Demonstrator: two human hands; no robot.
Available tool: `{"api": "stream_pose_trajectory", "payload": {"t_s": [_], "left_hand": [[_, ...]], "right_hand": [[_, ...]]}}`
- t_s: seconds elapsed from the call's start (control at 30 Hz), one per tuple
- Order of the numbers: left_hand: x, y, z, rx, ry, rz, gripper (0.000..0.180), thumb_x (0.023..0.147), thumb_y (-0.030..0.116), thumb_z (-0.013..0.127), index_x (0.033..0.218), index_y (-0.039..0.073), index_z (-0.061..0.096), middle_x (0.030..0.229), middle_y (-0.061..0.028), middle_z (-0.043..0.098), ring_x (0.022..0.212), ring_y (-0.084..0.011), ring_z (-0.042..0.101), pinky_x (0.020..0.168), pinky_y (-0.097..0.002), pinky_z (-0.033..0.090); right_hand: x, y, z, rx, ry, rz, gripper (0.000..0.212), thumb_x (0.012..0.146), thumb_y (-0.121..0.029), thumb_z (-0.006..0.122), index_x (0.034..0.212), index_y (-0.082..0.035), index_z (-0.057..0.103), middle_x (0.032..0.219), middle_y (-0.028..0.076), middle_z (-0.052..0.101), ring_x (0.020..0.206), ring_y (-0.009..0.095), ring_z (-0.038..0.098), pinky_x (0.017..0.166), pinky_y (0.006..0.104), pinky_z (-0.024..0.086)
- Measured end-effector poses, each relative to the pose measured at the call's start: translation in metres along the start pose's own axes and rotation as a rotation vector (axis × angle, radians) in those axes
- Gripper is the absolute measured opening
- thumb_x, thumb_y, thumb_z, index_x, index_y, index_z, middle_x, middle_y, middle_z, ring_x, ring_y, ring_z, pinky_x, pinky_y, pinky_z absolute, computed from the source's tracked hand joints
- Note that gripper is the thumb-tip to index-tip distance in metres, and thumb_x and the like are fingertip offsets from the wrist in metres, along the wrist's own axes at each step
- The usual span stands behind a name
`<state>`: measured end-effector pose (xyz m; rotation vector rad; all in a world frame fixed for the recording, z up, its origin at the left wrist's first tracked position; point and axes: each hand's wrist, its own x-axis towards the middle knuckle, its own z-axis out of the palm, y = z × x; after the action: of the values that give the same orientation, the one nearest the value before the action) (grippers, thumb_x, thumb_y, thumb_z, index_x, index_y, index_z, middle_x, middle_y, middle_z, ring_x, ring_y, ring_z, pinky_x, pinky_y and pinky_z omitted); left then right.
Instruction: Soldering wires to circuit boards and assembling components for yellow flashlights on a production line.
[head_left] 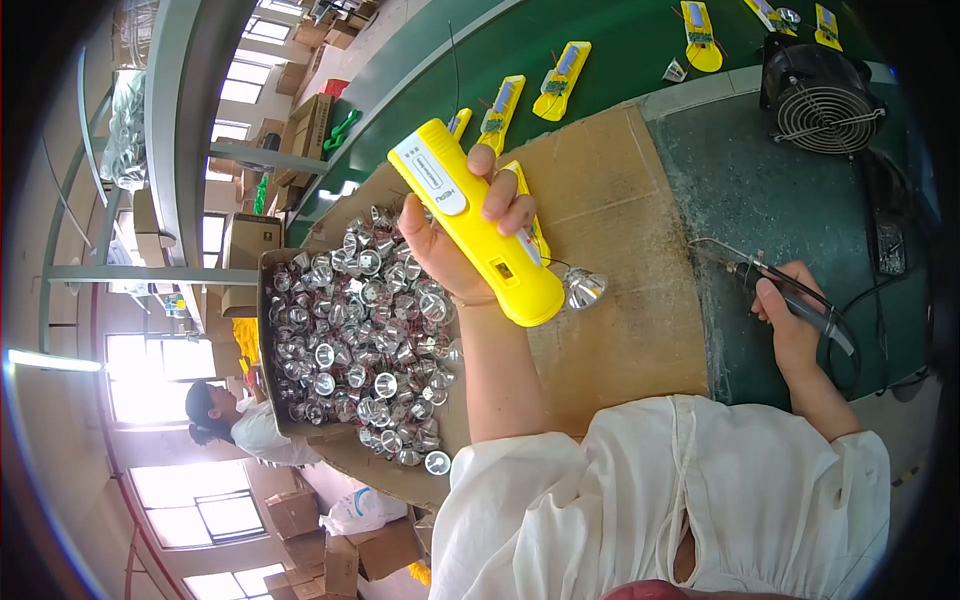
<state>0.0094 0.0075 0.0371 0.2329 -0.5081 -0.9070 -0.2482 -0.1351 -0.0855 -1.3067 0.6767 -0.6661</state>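
The left hand gripped the light, rigid, likely slippery yellow torch mid-body; the right hand clasped a soldering iron.

The left hand is raised in the middle of the view, palm toward the camera, fingers curled over the top and thumb underneath in a full closed grip; its bare forearm runs straight down from the wrist to a white sleeve pushed up near the elbow. The right hand lies lower and well apart to the right, knuckles up, fingers wrapped shut in a pen-like grip with the tips pointing up and left. Its forearm slants down and right into the other white sleeve.
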Motion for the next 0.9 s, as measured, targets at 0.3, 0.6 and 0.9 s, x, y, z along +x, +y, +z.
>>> {"api": "stream_pose_trajectory", "payload": {"t_s": [0.3,0.6,0.9], "left_hand": [[-0.010,-0.010,-0.003,-0.087,-0.034,0.023,0.044,0.087,0.043,0.046,0.113,0.008,0.041,0.095,-0.0082,0.044,0.062,-0.0135,0.041,0.052,-0.0258,0.040],[-0.015,-0.010,-0.012,-0.059,-0.002,-0.003,0.043,0.087,0.043,0.045,0.110,0.007,0.041,0.095,-0.0089,0.044,0.062,-0.0137,0.041,0.051,-0.0260,0.040],[0.000,-0.017,-0.028,-0.066,0.010,-0.039,0.044,0.088,0.042,0.043,0.112,0.006,0.040,0.097,-0.0100,0.044,0.062,-0.0141,0.040,0.053,-0.0262,0.039]], "right_hand": [[-0.002,-0.003,0.000,-0.006,0.017,-0.032,0.010,0.080,-0.009,0.060,0.082,-0.002,0.053,0.065,0.003,0.054,0.056,0.006,0.051,0.050,0.0188,0.040],[-0.003,-0.002,0.003,0.005,-0.002,-0.012,0.010,0.080,-0.009,0.060,0.082,-0.002,0.053,0.064,0.003,0.055,0.056,0.006,0.052,0.049,0.0187,0.040],[0.000,-0.003,0.000,0.014,-0.011,0.007,0.011,0.080,-0.009,0.060,0.082,-0.001,0.053,0.064,0.004,0.056,0.055,0.007,0.052,0.048,0.0191,0.040]]}}
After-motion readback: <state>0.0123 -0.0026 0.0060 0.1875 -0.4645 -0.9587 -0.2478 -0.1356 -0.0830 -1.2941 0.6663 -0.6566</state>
